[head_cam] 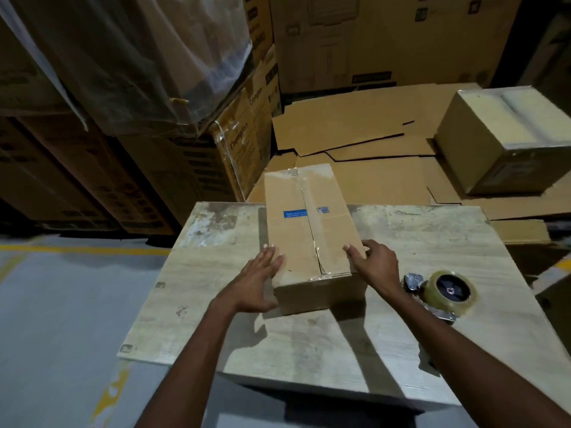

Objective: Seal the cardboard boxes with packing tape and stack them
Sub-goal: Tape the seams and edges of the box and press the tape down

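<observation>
Already taped along its seam, the box (309,230), between flat left hand (259,282) and clasping right hand (375,267), awaits stacking.

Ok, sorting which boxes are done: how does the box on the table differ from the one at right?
The near box is long and narrow, held on the table between the left hand and right hand; the far box is squatter, on flattened cardboard, untouched. The near box bears a blue label; the far box's top shows only a broad shiny band. Both are brown, closed and taped.
</observation>
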Available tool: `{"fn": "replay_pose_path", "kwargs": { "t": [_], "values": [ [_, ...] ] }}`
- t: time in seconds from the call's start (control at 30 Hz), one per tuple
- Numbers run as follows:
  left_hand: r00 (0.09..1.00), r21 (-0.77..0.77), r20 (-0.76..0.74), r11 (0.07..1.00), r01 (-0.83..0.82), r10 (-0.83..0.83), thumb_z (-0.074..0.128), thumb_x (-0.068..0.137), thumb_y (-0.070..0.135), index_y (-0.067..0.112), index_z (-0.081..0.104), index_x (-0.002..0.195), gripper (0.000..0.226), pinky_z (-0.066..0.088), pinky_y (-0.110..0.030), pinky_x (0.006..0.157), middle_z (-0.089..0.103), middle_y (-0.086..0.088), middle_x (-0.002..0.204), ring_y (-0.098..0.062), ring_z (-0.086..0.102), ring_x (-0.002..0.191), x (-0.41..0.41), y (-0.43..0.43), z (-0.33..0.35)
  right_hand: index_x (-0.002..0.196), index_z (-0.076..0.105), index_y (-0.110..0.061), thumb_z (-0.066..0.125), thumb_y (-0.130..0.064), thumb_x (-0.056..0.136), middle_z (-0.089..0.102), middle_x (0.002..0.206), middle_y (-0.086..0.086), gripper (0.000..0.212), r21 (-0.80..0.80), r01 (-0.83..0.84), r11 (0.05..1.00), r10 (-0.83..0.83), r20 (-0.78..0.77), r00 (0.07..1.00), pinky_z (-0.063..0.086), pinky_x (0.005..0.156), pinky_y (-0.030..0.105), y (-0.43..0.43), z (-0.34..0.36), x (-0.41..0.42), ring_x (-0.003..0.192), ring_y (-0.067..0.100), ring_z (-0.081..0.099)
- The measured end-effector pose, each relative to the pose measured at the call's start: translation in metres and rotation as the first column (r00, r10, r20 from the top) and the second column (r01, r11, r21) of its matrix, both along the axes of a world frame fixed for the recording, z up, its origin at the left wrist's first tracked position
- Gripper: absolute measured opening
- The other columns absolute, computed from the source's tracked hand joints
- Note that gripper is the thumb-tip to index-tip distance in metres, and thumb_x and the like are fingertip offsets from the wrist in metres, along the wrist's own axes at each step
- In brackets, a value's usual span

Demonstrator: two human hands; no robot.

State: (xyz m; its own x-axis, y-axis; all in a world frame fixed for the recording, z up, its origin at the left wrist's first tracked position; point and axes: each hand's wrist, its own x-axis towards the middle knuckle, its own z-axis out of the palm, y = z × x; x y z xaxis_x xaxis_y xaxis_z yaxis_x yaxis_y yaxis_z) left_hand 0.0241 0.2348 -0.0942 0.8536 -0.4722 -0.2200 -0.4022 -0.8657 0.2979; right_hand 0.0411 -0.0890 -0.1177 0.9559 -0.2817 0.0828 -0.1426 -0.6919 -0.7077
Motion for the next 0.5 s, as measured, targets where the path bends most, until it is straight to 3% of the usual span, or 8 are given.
{"fn": "replay_pose_path", "kwargs": {
  "t": [0.1,0.2,0.37,0.43,0.5],
  "values": [
    [0.999,-0.037,0.014,0.998,0.05,-0.05,0.059,0.085,0.07,0.034,-0.002,0.163,0.105,-0.005,-0.034,0.124,-0.028,0.007,0.166,-0.006,-0.031,0.15,-0.009,-0.009,-0.004,0.126,0.071,-0.009,0.06,-0.069,0.092,0.077,0.107,0.012,0.07,0.011,0.092,0.996,-0.092,0.03,0.995,0.056,0.075,0.037,0.006,-0.008,-0.018,0.093,0.028,0.071],
    [0.996,-0.093,0.086,0.995,-0.02,0.028,0.058,0.094,0.063,0.031,0.011,0.164,0.09,0.007,-0.039,0.128,-0.018,0.007,0.169,-0.008,-0.023,0.153,-0.007,-0.012,-0.013,0.125,0.072,-0.011,0.053,-0.076,0.09,0.076,0.105,0.011,0.077,0.004,0.145,0.989,-0.146,0.037,0.989,0.057,0.075,0.037,0.016,-0.016,-0.03,0.091,0.026,0.07],
    [0.988,-0.189,0.156,0.982,0.014,0.016,0.063,0.099,0.039,0.027,0.022,0.162,0.076,0.028,-0.04,0.122,-0.005,0.008,0.171,-0.009,-0.014,0.156,-0.003,-0.001,-0.023,0.12,0.071,-0.01,0.057,-0.046,0.102,0.063,0.099,0.016,0.042,-0.056,0.192,0.98,-0.189,0.057,0.98,0.04,0.07,0.033,0.038,-0.015,-0.048,0.091,0.034,0.063],
    [0.982,-0.193,0.188,0.981,0.035,0.002,0.062,0.1,0.035,0.026,0.021,0.163,0.076,0.028,-0.04,0.122,-0.005,0.006,0.171,-0.011,-0.015,0.156,-0.004,0.001,-0.027,0.118,0.07,-0.011,0.054,-0.04,0.105,0.06,0.097,0.016,0.036,-0.065,0.193,0.979,-0.19,0.059,0.98,0.035,0.069,0.032,0.042,-0.013,-0.052,0.088,0.033,0.06],
    [0.979,-0.163,0.203,0.986,0.032,0.002,0.059,0.102,0.034,0.025,0.017,0.164,0.075,0.017,-0.043,0.127,-0.009,0.005,0.171,-0.012,-0.019,0.155,-0.006,-0.002,-0.03,0.116,0.069,-0.01,0.051,-0.036,0.107,0.06,0.096,0.018,0.033,-0.071,0.195,0.978,-0.191,0.061,0.98,0.033,0.068,0.032,0.044,-0.014,-0.054,0.087,0.034,0.059]
  ]
}}
